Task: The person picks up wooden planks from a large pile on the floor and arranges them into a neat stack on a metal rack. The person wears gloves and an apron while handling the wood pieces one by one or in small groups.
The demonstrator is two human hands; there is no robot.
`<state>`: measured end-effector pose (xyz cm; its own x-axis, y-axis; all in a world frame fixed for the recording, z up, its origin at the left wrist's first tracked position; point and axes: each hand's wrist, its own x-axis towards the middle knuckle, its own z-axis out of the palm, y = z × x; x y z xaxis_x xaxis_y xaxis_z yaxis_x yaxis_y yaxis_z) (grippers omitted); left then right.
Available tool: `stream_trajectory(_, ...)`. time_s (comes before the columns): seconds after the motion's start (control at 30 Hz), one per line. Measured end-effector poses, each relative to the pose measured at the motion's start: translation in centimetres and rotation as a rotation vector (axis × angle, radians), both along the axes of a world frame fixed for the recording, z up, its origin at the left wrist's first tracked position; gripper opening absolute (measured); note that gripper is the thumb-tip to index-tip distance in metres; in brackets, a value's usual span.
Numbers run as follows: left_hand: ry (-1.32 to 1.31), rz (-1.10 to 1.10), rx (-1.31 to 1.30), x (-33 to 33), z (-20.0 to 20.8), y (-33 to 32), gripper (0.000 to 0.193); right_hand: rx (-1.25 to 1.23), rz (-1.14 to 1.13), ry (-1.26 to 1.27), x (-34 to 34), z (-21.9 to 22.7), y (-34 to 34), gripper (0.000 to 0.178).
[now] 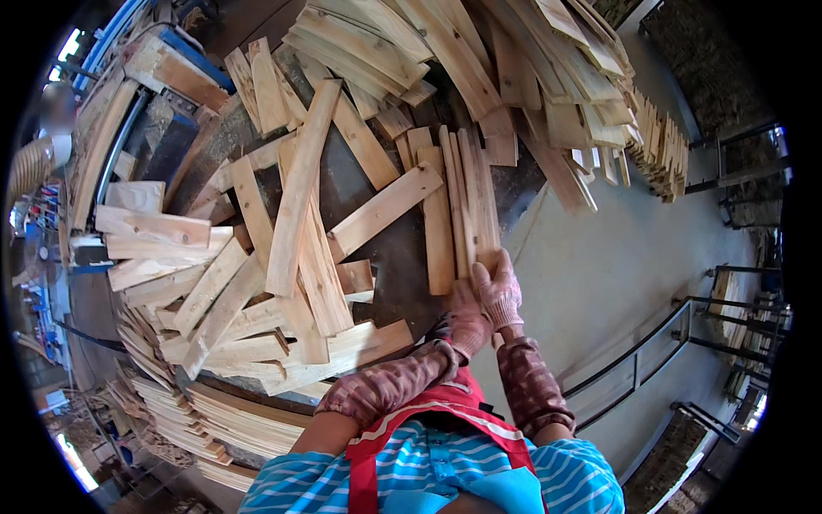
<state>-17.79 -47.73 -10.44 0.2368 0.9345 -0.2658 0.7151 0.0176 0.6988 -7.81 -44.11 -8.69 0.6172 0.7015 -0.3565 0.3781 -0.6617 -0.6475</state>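
Both my hands wear pinkish gloves and meet at the near ends of several narrow wooden boards [481, 201], which stand on edge side by side and point away from me. My right hand [500, 293] is closed round the near end of the rightmost boards, its thumb on the wood. Just left of it and lower, my left hand [468, 321] is against the board ends; its fingers are smeared by motion and partly hidden. A flat wooden board [437, 223] lies along the left side of this bundle.
Loose boards [300, 206] lie criss-cross over the dark table [398, 278] to the left. A tall heap of boards [548, 77] rises at the far right. Neat board stacks [248, 420] stand at the near left. A black metal rail [638, 347] runs over the grey floor [591, 274] at right.
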Motion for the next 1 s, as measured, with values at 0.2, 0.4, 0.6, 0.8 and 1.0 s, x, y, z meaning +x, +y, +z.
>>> stream_trajectory(0.2, -0.056, -0.172, -0.243, -3.4, 0.7, 7.3, 0.026, -0.253, 0.234, -0.265, 1.2, 1.5, 5.7, 0.116)
stream_trajectory(0.4, -0.1, 0.384, -0.273, -2.8, -2.6, 14.6, 0.08, -0.327, 0.281, -0.289, 1.4, 1.1, 8.4, 0.118)
stream_trajectory(0.6, -0.069, 0.557, -0.542, 0.2, -4.8, 17.7, 0.098, -0.311, 0.236, -0.193, 2.7, 1.9, 8.8, 0.113)
stream_trajectory(0.8, -0.66, 0.537, -0.837, -3.6, -8.3, 18.1, 0.074, -0.279, 0.282, -0.028, 4.8, 2.6, 9.2, 0.119)
stream_trajectory(1.0, -0.867, 0.528, -0.978, -4.4, -1.8, 19.3, 0.051, -0.211, 0.213, -0.068, 5.4, 2.7, 8.3, 0.114)
